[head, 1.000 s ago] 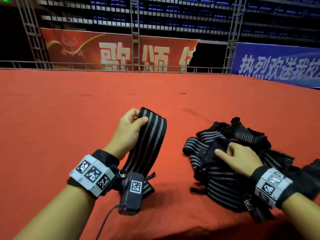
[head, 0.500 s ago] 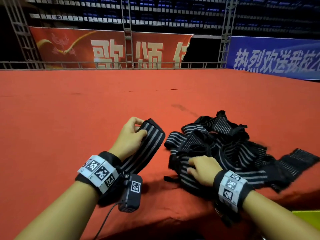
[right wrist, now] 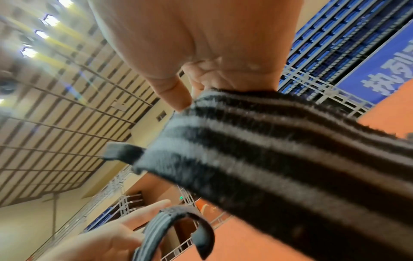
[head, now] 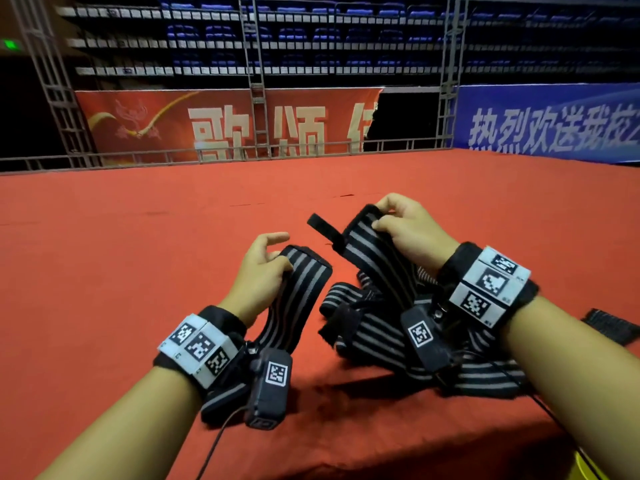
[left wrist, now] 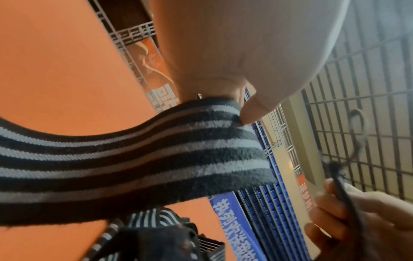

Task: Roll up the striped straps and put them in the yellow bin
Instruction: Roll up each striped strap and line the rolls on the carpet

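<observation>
My left hand (head: 268,259) pinches the top end of a black strap with grey stripes (head: 298,299) that hangs down past my wrist; the left wrist view shows the thumb (left wrist: 252,113) pressed on the strap (left wrist: 134,159). My right hand (head: 398,223) grips the end of a second striped strap (head: 374,254), lifted above the pile of striped straps (head: 398,341) on the red table; a black tab (head: 322,226) sticks out from its end. The right wrist view shows this strap (right wrist: 268,150) under the thumb (right wrist: 174,95). A yellow bin corner (head: 588,469) shows at the bottom right.
A red cloth covers the table (head: 138,271), with its front edge near my body. One black strap end (head: 609,325) lies apart at the right. A metal railing (head: 207,157) and banners stand beyond the far edge. A cable hangs from my left wrist camera (head: 268,389).
My right hand left the pile and rose with the end of a second strap in its grip. My left hand kept hold of its strap and stayed low at the left.
</observation>
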`<move>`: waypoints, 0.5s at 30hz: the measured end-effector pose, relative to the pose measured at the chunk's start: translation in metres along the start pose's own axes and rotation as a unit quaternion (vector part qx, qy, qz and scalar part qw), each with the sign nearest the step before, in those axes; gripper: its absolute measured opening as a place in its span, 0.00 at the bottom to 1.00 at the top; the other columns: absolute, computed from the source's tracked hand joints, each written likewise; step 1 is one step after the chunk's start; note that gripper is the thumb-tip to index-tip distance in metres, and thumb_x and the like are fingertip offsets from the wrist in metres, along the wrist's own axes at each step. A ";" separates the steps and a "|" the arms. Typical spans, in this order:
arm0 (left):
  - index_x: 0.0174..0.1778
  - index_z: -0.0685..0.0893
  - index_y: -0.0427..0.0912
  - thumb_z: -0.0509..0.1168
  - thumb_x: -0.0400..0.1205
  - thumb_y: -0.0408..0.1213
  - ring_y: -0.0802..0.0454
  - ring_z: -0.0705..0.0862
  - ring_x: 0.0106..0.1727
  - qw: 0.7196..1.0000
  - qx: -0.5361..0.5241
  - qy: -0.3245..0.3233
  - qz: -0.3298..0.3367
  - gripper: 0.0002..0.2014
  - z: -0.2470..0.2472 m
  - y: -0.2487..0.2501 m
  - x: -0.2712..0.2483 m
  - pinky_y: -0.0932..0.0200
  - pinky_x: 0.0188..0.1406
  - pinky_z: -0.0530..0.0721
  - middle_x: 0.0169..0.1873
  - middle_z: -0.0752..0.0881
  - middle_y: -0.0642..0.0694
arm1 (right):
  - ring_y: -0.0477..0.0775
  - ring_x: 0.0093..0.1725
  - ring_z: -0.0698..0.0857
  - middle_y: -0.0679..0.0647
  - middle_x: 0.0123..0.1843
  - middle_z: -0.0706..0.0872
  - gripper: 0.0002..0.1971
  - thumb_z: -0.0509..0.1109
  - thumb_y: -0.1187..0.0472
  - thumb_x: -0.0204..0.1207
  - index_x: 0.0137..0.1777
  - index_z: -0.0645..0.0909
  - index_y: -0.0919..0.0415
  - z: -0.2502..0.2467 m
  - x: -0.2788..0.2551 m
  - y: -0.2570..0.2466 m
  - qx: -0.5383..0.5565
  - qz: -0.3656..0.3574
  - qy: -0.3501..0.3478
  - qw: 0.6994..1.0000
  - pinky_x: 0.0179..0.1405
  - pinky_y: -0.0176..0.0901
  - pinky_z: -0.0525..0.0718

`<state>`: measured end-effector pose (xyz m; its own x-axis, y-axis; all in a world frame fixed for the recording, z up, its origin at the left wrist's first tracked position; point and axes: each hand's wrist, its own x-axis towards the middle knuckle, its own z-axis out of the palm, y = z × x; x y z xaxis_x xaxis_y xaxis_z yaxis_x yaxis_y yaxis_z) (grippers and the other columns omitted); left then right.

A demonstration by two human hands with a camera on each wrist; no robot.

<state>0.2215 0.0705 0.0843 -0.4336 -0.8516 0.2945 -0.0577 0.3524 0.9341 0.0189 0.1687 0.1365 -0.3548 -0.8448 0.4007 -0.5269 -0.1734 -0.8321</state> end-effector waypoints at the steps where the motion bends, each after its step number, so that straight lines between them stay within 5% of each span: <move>1: 0.64 0.78 0.46 0.56 0.81 0.21 0.52 0.75 0.29 1.000 -0.005 -0.001 0.011 0.20 0.000 0.004 -0.001 0.62 0.25 0.74 0.30 0.77 0.47 | 0.50 0.35 0.78 0.54 0.36 0.80 0.08 0.63 0.72 0.78 0.42 0.74 0.58 0.001 0.000 -0.006 0.005 -0.023 -0.009 1.000 0.36 0.44 0.77; 5: 0.55 0.82 0.47 0.56 0.79 0.18 0.50 0.82 0.36 0.995 -0.013 -0.021 0.092 0.20 -0.001 0.021 -0.007 0.55 0.35 0.81 0.39 0.85 0.42 | 0.45 0.31 0.78 0.51 0.34 0.80 0.11 0.64 0.72 0.79 0.40 0.72 0.56 0.014 0.009 -0.030 0.014 -0.095 0.015 0.995 0.32 0.36 0.77; 9: 0.53 0.85 0.41 0.65 0.84 0.28 0.62 0.84 0.42 0.986 -0.027 -0.049 0.158 0.07 -0.001 0.035 -0.010 0.65 0.46 0.81 0.45 0.88 0.48 | 0.49 0.35 0.80 0.53 0.35 0.82 0.11 0.66 0.72 0.77 0.39 0.73 0.55 0.040 0.020 -0.043 0.008 -0.117 0.023 0.993 0.39 0.45 0.80; 15: 0.38 0.82 0.42 0.65 0.85 0.29 0.69 0.78 0.31 0.984 0.032 0.021 0.175 0.10 -0.032 0.033 0.007 0.68 0.34 0.77 0.32 0.83 0.55 | 0.51 0.39 0.83 0.53 0.40 0.85 0.10 0.74 0.65 0.71 0.43 0.75 0.53 0.051 0.014 -0.022 -0.056 -0.107 -0.036 0.992 0.42 0.47 0.82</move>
<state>0.2452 0.0636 0.1235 -0.3986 -0.6885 0.6059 0.0319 0.6499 0.7594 0.0651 0.1353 0.1409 -0.1717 -0.8296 0.5313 -0.6682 -0.2982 -0.6816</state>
